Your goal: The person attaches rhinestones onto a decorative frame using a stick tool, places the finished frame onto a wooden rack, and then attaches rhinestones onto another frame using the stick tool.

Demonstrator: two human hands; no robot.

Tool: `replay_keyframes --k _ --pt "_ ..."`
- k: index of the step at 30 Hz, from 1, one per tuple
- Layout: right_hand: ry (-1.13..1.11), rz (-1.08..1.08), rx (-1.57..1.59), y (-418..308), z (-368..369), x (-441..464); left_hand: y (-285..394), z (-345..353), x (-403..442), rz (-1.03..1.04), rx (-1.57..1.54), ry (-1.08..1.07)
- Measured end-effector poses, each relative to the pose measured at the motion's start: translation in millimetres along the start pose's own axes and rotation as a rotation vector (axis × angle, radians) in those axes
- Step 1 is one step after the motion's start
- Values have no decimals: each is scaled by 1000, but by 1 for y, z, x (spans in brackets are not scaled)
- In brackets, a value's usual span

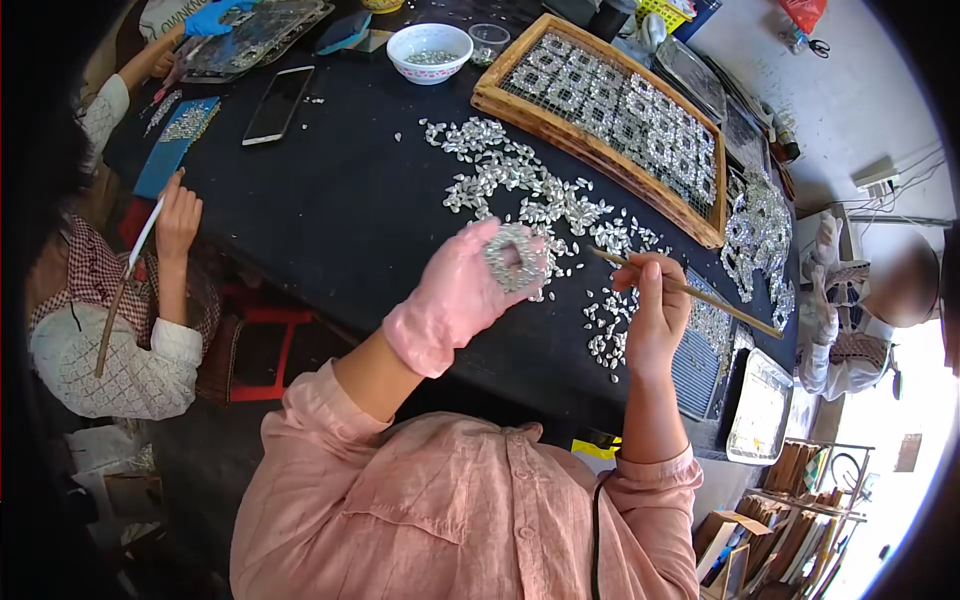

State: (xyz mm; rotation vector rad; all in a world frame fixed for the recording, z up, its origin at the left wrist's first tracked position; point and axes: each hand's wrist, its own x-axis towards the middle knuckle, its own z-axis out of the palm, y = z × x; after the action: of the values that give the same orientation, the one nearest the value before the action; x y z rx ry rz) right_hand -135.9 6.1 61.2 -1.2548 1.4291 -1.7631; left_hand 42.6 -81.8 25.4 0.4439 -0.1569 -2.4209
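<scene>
My left hand [455,290], in a pink glove, holds a ring of small silvery pieces [516,262] with a hole in its middle. The ring lies across the palm and fingers, facing up. Pinched in my bare right hand [658,305] is a thin wooden stick [735,311], its narrow tip pointing left toward the ring but apart from it. Loose, shiny, seed-shaped pieces [540,190] are scattered on the black table [350,190] beyond and between both hands. To the right of my right hand lies a ridged grey-blue board [700,365] with more pieces.
A wood-framed mesh rack [598,150] bears several similar rings. Behind the loose pieces stand a white bowl [430,52] and a clear cup [489,42]. A phone [279,106] lies left; a metal tray [760,408] sits right. Co-workers sit at the left and far right.
</scene>
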Motion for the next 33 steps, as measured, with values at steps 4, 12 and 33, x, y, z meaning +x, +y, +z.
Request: replay_keyframes --k 4,12,33 --pt "5 27 -11 -2 -1 3 13 -3 -15 27 -67 13" --pt "-93 22 -31 4 12 26 -11 4 -19 -108 43 -31" --pt "42 18 -44 17 -3 16 -21 3 -19 -199 52 -5"
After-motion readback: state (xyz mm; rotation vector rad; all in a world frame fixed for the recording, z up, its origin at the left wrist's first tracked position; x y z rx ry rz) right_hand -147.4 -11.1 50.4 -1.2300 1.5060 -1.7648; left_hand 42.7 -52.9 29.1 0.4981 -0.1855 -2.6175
